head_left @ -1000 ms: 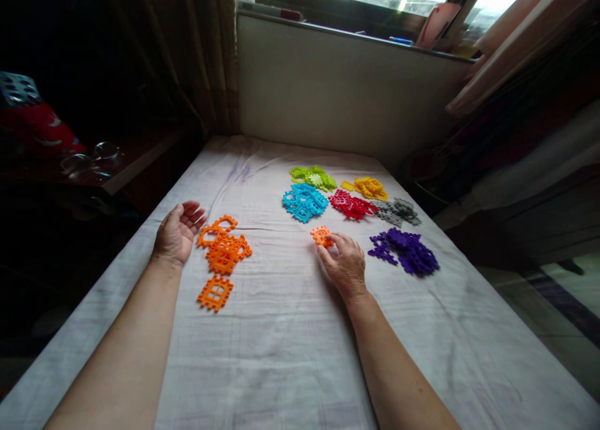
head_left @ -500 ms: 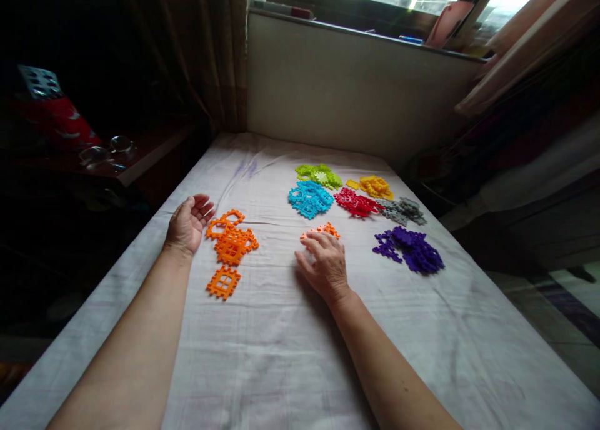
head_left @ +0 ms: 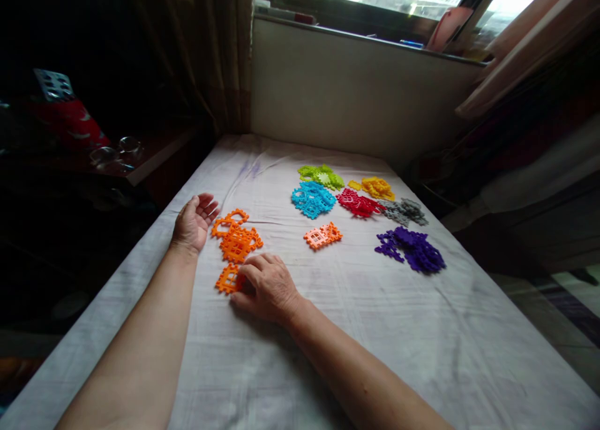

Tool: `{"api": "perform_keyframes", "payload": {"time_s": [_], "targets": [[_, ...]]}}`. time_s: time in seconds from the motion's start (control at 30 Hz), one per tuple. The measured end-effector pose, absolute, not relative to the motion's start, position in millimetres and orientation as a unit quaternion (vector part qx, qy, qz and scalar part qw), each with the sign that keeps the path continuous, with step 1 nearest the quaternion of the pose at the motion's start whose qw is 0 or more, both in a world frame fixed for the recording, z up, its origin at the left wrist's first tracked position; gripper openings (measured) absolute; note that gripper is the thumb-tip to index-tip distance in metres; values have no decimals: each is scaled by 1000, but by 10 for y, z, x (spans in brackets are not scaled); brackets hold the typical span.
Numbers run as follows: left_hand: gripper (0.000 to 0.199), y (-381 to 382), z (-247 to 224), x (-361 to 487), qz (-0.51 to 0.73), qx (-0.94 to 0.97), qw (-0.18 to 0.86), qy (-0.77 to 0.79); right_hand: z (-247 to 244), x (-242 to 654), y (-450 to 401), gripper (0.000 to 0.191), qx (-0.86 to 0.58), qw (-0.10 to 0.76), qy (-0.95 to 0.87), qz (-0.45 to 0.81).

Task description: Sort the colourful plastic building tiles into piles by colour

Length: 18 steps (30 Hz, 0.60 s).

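Observation:
My right hand (head_left: 267, 289) is at a square orange plastic building piece (head_left: 227, 279) with notched edges and a window pattern. Its thumb and curled fingers close around the right side of the piece, hiding that part. The piece lies on the bed sheet, just below an orange pile (head_left: 237, 241) of similar interlocking pieces. Left of that pile rests my left hand (head_left: 194, 222), palm turned inward, fingers loosely bent and apart, with nothing in it. Farther right lie a few orange pieces (head_left: 322, 235) in a small separate group.
Toward the back are piles in lime green (head_left: 323, 176), blue (head_left: 312, 199), yellow (head_left: 376, 187), red (head_left: 359, 204) and grey (head_left: 407, 212). A purple pile (head_left: 412, 249) is at the right. Eyeglasses (head_left: 115, 155) sit on a dark side table at the left.
My right hand has moved left, from the small orange group to the single orange piece, uncovering that group. My left hand has stayed beside the orange pile. The view has shifted slightly.

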<state>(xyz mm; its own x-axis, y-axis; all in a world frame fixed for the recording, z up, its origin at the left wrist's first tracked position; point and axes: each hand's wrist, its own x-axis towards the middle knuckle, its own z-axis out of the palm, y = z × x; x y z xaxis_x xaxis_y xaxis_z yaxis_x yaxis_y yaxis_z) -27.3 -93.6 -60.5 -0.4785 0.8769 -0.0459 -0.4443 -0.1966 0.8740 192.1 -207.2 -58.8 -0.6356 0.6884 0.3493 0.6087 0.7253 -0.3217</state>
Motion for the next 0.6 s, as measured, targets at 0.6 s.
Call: {"api": "perform_keyframes", "payload": {"time_s": [0.6], "targets": [[33, -1007, -743, 216, 382, 702, 144, 584, -777, 3495, -1571, 33, -668, 373, -644, -23]]}}
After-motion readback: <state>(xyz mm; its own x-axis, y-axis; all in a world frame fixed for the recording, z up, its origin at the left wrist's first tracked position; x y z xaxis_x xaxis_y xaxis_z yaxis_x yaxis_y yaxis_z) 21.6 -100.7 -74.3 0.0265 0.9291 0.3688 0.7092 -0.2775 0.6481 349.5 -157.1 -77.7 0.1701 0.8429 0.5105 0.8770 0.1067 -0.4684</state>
